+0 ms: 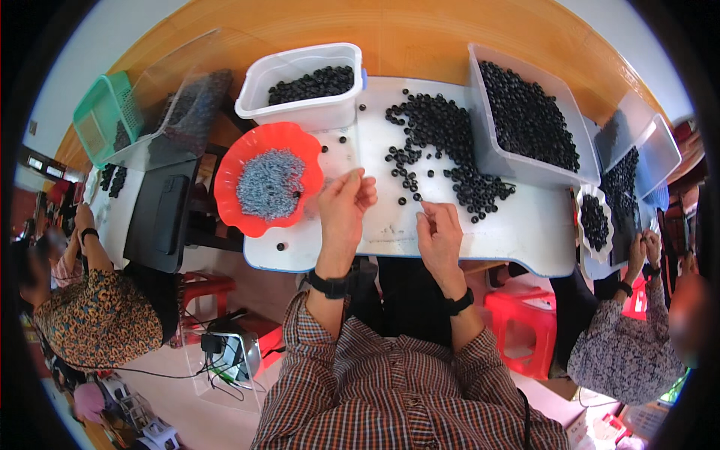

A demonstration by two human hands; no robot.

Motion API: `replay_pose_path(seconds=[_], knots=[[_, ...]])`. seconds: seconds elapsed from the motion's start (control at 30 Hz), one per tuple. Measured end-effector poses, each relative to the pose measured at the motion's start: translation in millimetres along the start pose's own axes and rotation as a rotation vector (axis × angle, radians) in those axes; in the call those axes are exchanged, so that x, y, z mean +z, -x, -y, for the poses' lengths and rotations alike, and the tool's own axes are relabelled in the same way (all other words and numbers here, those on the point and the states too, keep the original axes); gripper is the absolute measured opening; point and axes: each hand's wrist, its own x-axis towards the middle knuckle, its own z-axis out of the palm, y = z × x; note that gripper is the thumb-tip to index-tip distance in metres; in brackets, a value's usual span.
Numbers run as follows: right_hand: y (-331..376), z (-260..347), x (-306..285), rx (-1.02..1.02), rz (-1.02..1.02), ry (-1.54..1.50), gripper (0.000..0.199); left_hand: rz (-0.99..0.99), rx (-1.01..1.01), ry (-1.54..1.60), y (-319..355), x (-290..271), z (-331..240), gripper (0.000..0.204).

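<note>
My left hand (347,202) is raised over the white table beside the red scalloped bowl (247,142), its fingers curled in with the thumb against them. Whatever it may hold is hidden. The bowl contains a heap of small silvery metal pieces (270,184). Close to the loose pile of small round black parts (442,127), my right hand (441,236) has thumb and forefinger drawn together. Its fingertips are beside one black part (417,198); I cannot tell whether they touch it or pinch something tiny.
Black parts fill a white tub (300,116) behind the bowl and a larger translucent bin (517,165) at the back right. A white scalloped dish (582,206) stands right of it. Co-workers sit on both sides. Red stools (521,330) stand below the table.
</note>
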Motion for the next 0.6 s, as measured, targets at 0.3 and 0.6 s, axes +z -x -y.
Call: replay_pose_path(seconds=[0.3, 0.6], knots=[[-12, -2, 6, 0.006, 0.029, 0.177, 0.021, -0.028, 0.053, -0.274, 43, -4, 39, 0.022], [-15, -2, 13, 0.061, 0.086, 0.468, 0.015, 0.038, 0.133, -0.522, 51, 1, 48, 0.021]])
